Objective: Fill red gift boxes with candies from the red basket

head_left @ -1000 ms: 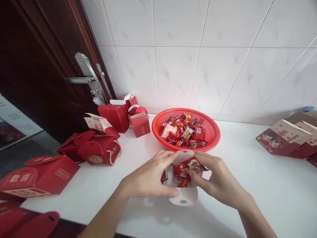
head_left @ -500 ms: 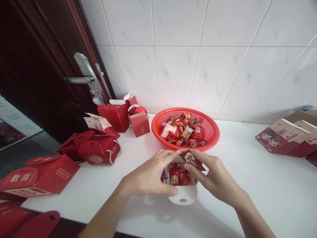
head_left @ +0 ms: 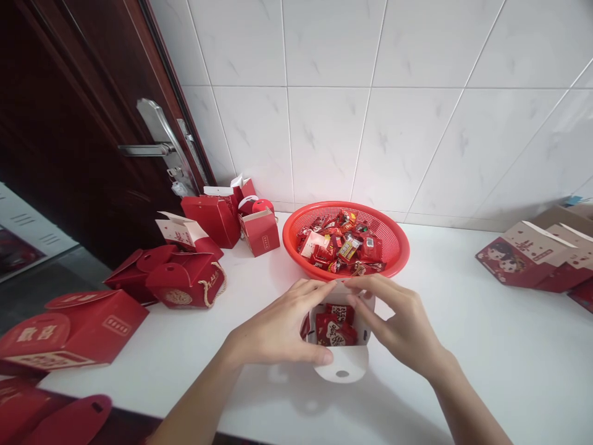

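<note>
A small gift box (head_left: 341,369) with a white inside stands with its flaps up, one rounded flap with a hole folded out toward me. My left hand (head_left: 282,327) grips it from the left, thumb on the near flap and fingers along the far side. Inside lie several red candy packets (head_left: 334,327), one with pale lettering on top. Over the box's right side is my right hand (head_left: 393,321), its thumb and fingers apart with nothing between them; its fingertips are by the far flap. Just behind stands a red plastic basket (head_left: 400,262) full of wrapped candies (head_left: 345,244).
Red gift boxes (head_left: 185,281) line the left of the white table (head_left: 445,346), some with rope handles. At the right edge stand more boxes (head_left: 519,256) with pale tops. A tiled wall (head_left: 333,142) rises behind; a dark door (head_left: 92,93) is at left.
The dark red packet that my right hand held has been let go and lies in the gift box on the other packets. My left hand keeps its hold.
</note>
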`<state>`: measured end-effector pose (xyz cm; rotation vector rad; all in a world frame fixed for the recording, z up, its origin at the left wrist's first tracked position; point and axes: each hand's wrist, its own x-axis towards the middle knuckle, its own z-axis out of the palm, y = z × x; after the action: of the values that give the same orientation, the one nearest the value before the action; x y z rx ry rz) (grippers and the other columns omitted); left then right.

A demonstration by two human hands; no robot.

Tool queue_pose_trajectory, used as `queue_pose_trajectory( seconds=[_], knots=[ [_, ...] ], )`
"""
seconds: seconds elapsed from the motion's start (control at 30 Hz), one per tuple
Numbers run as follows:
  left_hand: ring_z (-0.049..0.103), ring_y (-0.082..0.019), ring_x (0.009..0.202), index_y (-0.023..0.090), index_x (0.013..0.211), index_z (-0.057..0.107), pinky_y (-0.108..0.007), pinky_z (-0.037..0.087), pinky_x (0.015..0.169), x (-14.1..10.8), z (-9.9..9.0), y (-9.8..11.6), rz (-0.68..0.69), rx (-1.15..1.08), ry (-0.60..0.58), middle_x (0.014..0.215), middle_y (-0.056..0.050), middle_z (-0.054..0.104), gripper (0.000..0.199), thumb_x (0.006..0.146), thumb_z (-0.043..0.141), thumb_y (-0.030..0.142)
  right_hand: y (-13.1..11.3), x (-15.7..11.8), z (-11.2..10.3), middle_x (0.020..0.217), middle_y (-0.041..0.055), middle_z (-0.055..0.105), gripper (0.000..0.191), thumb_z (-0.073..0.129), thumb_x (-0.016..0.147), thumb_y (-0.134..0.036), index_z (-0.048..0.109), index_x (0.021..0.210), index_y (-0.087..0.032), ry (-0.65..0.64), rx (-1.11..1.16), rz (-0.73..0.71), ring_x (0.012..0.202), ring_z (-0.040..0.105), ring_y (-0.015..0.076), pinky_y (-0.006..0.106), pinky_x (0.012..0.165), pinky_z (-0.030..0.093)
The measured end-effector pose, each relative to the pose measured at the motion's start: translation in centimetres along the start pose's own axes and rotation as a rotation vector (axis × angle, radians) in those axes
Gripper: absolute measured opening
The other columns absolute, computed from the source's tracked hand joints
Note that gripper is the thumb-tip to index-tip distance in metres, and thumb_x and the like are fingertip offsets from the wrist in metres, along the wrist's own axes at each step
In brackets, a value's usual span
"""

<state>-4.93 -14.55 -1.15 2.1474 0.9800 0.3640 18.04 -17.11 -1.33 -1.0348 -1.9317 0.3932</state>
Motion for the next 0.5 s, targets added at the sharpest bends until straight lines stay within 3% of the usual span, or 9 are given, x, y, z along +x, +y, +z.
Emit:
queue_pose_trajectory(
  seconds=[0.13,0.2,0.37,0.5],
  knots=[
    [0.038,-0.037,0.144,0.036,0.159,0.030,-0.053,0.040,0.114,0.1,-0.1,-0.2,0.021,-0.002,0.003,0.157,-0.010,0.042,0.100,0.074,0.082,0.048,0.7,0.3,-0.6,0.085,0.0050,0.074,0.012,0.060,0.095,-0.029,0.070,0.091,-0.023,0.238,-0.024,0.030,0.073,0.066,0.0193,0.033,0.069,0.056],
    [0.036,-0.036,0.145,0.036,0.158,0.031,-0.052,0.038,0.115,0.3,-0.1,-0.1,0.036,-0.008,0.007,0.159,-0.009,0.040,0.099,0.074,0.082,0.049,1.3,0.5,-0.9,0.080,0.0042,0.073,0.016,0.062,0.094,-0.034,0.069,0.086,-0.022,0.254,-0.008,0.085,0.068,0.064,0.0181,0.032,0.066,0.055],
    [0.039,-0.035,0.145,0.039,0.155,0.036,-0.050,0.040,0.115,0.8,-0.1,0.0,0.043,-0.041,0.033,0.158,-0.006,0.043,0.096,0.073,0.083,0.048,2.8,0.8,-1.8,0.069,0.0020,0.069,0.027,0.059,0.096,-0.043,0.070,0.085,-0.021,-0.093,0.068,0.195,0.059,0.059,0.0155,0.029,0.056,0.050],
    [0.039,-0.035,0.146,0.036,0.153,0.041,-0.048,0.039,0.116,1.1,-0.5,-0.5,0.079,-0.138,0.005,0.158,-0.006,0.043,0.099,0.066,0.088,0.049,3.4,0.7,-1.9,0.073,0.0029,0.069,0.032,0.061,0.094,-0.049,0.072,0.091,-0.019,-0.184,0.170,0.209,0.060,0.059,0.0144,0.028,0.057,0.051]
  ],
)
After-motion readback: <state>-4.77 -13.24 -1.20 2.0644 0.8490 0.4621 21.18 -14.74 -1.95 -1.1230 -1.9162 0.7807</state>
